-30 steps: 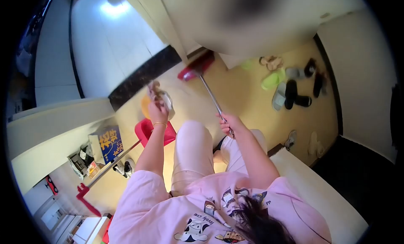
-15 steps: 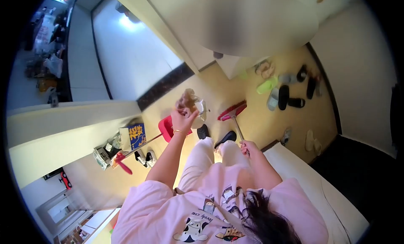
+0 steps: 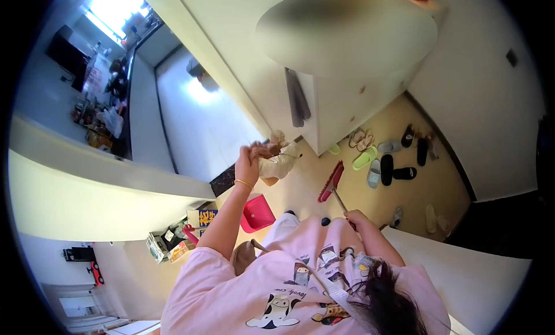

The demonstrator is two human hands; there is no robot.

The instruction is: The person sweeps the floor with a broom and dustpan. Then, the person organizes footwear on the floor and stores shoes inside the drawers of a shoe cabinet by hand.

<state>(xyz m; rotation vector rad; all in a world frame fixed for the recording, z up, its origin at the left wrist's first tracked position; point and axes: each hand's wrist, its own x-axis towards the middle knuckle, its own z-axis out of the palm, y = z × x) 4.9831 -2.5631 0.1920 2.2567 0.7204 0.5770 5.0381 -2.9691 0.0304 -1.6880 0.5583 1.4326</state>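
Observation:
My left hand [image 3: 248, 161] is raised ahead of me, fingers closed on a crumpled cream-and-brown bundle [image 3: 279, 161]; it looks soft, with a thin dark string, but I cannot tell its kind. My right hand [image 3: 357, 219] is wrapped round the handle of a broom [image 3: 330, 182] with red bristles. The bristles point away from me, close to the floor; contact is unclear. Below my left hand a red dustpan [image 3: 257, 214] rests on the floor, its handle partly hidden by my left arm.
Several slippers [image 3: 387, 169] lie ahead on the right, near a white cabinet [image 3: 341, 112] with a dark cloth [image 3: 298, 98] at its side. Boxes and packages [image 3: 173, 237] stand on the left beside a wall. A white surface [image 3: 451, 242] is close on my right.
My left hand has moved up and forward with the bundle, uncovering more of the dustpan. The broom head appears lower and further right, still in my right hand. My view has tilted upward.

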